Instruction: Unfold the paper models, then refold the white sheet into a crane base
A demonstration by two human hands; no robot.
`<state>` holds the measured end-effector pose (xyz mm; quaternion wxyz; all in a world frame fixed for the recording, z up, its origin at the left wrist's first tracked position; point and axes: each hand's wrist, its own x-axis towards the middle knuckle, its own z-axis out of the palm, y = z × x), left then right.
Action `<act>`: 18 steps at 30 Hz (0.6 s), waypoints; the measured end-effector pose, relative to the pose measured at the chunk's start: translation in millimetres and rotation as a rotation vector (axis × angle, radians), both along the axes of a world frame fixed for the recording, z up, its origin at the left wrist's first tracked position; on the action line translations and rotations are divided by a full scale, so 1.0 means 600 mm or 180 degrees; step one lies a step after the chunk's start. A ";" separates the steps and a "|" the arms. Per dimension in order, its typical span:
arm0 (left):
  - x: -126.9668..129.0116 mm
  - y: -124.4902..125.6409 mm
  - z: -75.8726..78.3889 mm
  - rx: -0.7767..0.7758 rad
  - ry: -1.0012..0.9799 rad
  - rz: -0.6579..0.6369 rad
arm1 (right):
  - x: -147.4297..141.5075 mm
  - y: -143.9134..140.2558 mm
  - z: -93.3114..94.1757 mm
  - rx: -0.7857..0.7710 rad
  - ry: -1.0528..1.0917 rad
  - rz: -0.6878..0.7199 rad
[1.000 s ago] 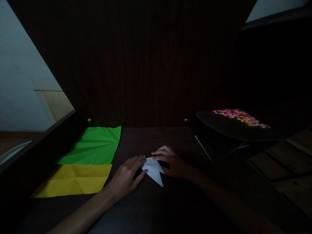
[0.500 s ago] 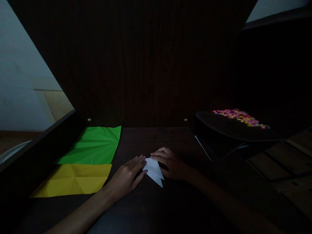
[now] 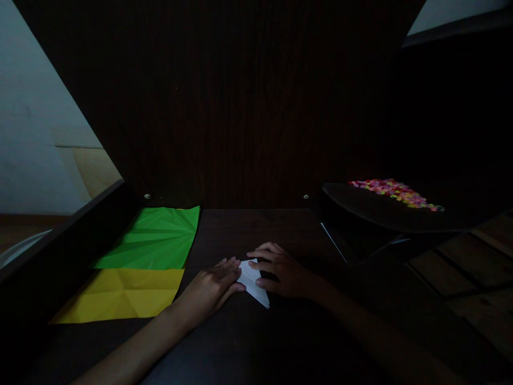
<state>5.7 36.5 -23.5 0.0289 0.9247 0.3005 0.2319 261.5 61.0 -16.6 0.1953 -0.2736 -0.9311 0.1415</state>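
Pressing flat, I am pinning the folded white paper (image 3: 253, 282) on the dark bench (image 3: 248, 230) between my left hand (image 3: 210, 289) and right hand (image 3: 280, 271), both open-fingered, creasing 1 fold; next likely needs firm, even pressure.

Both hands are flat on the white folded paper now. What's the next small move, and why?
Probably run the right hand fingertips along the fold to sharpen the crease, while the left hand pins the white paper to the dark table. Both hands already press flat on it and its pointed end sticks out toward the person, so it looks folded but perhaps not firmly creased.
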 end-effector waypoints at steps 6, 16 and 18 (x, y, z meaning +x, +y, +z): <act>0.005 -0.010 0.009 -0.0153 -0.0061 0.0186 | -0.007 -0.004 -0.012 0.0320 0.0156 -0.0112; 0.017 -0.015 -0.004 0.0211 -0.0092 0.0417 | -0.011 -0.011 -0.012 0.0780 0.0180 -0.0329; 0.016 -0.015 -0.006 0.0243 -0.0109 0.0439 | -0.012 -0.011 -0.013 0.0885 0.0275 -0.0347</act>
